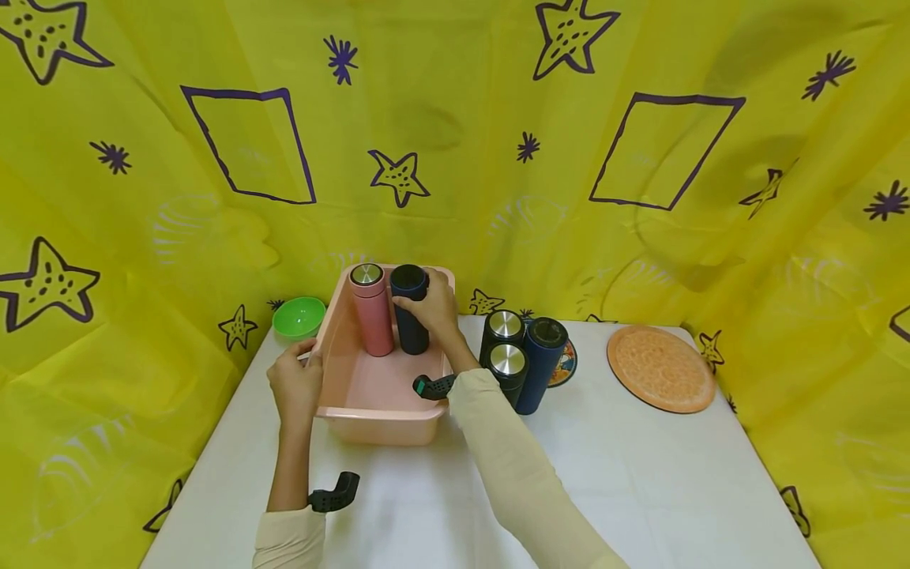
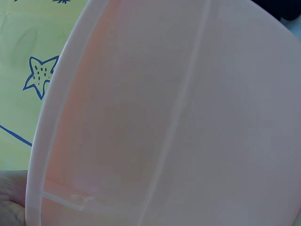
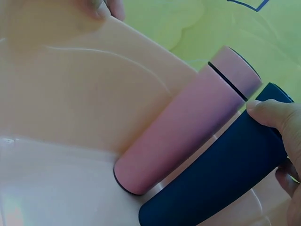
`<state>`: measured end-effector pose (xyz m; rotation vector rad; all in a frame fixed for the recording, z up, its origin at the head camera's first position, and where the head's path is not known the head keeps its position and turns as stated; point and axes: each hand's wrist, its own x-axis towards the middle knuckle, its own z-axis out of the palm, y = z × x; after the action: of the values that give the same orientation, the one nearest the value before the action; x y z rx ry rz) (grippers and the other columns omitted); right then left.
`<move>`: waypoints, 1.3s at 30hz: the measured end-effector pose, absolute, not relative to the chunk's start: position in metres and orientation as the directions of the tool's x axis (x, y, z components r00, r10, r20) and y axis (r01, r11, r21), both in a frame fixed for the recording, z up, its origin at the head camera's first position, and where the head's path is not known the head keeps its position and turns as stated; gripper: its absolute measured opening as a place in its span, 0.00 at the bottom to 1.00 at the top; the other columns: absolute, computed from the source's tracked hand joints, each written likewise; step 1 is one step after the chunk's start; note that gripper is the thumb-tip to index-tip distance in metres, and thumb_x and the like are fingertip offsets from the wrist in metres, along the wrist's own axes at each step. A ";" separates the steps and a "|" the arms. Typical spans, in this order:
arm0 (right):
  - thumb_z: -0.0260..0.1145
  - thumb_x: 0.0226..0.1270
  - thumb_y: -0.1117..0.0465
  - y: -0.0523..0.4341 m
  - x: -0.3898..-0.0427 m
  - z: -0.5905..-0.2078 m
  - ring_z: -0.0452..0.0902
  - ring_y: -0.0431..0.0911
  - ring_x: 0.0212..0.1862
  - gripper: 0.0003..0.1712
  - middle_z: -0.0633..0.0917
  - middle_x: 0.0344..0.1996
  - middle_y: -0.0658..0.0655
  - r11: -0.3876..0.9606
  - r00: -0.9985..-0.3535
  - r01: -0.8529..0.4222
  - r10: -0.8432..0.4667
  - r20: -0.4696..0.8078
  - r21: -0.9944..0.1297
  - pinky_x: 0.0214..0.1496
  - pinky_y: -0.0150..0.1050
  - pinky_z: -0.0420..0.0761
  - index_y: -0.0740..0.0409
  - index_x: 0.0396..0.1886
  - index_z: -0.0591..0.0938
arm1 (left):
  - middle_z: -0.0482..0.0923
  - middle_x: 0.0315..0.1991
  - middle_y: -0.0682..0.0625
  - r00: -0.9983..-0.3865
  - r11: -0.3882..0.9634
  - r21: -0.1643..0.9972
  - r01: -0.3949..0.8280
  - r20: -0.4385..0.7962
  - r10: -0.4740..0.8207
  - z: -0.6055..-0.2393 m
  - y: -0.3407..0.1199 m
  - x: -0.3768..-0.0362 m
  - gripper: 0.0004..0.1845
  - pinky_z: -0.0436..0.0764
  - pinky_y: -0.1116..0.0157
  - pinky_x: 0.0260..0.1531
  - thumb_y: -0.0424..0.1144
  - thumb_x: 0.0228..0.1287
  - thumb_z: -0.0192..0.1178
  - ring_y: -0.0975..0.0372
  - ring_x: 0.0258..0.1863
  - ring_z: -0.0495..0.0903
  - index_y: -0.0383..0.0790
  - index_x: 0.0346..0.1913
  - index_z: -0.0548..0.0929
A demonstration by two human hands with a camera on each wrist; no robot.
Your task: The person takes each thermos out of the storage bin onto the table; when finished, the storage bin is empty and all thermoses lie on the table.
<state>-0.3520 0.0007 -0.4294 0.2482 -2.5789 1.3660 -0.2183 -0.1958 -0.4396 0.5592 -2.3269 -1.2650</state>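
Note:
A pale pink plastic tub [image 1: 384, 414] stands on the table, and my left hand [image 1: 294, 383] grips its left rim. Inside it, toward the back, a pink thermos bottle [image 1: 374, 324] with a silver-topped lid stands upright. Just right of that is a dark blue thermos bottle [image 1: 411, 330], which my right hand [image 1: 435, 307] holds near the top. In the right wrist view the thumb [image 3: 270, 113] lies across the blue bottle's upper end, with fingers round the far side. The left wrist view is mostly filled by the tub's wall [image 2: 117, 117].
Right of the tub, two black thermos bottles [image 1: 508, 360] with silver lids and a blue one [image 1: 543, 367] stand close together. A colourful disc [image 1: 566, 365] is partly hidden behind them. An orange round board [image 1: 661, 370] lies farther right; a green bowl [image 1: 299, 318] sits back left.

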 end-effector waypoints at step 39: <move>0.78 0.51 0.49 0.004 -0.326 -0.397 0.79 0.52 0.54 0.39 0.83 0.52 0.59 0.492 -0.911 -0.391 -0.086 0.403 -0.778 0.57 0.44 0.81 0.61 0.60 0.75 | 0.83 0.50 0.33 -0.830 0.486 0.861 -0.151 0.156 -0.535 -0.439 -0.195 -0.217 0.15 0.84 0.50 0.40 0.32 0.67 0.57 0.45 0.45 0.86 0.31 0.54 0.83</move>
<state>-0.3260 0.0044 -0.3968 0.4015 -2.4300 1.3850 -0.2168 -0.1953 -0.4386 0.5710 -2.3305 -1.2919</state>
